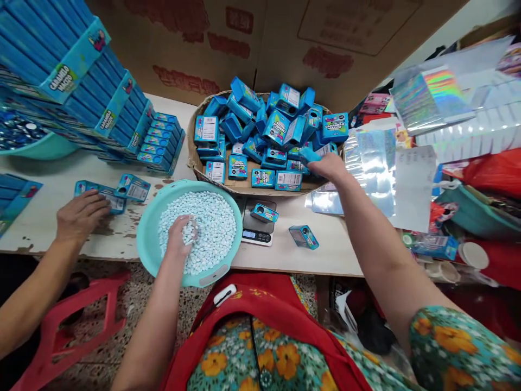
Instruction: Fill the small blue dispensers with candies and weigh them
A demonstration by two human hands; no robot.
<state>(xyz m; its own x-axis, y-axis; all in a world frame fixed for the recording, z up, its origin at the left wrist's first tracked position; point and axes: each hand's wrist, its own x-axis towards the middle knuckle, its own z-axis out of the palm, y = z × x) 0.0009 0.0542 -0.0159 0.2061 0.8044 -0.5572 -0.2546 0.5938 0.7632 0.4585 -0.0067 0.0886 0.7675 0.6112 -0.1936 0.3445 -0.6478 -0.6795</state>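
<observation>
My left hand point(182, 236) is sunk in a turquoise basin point(147, 244) of small pale blue candies point(215, 222), fingers curled round a handful of them. At the right end of a low cardboard tray point(244, 187), my right hand point(330, 167) closes on a small blue candy box point(310, 156); its fingertips are partly hidden. Many like boxes point(277, 127) lie heaped in the tray. One blue box with a round hole point(264, 212) rests on a small digital scale point(257, 237). Another box point(304, 237) lies on the table to the scale's right.
A co-worker's hand point(83, 212) rests on blue boxes at the left. Tall stacks of filled display cases point(81, 81) stand behind it. A large carton point(260, 43) backs the table. Shiny plastic sheets point(370, 163) lie right, and a pink stool point(77, 309) stands below left.
</observation>
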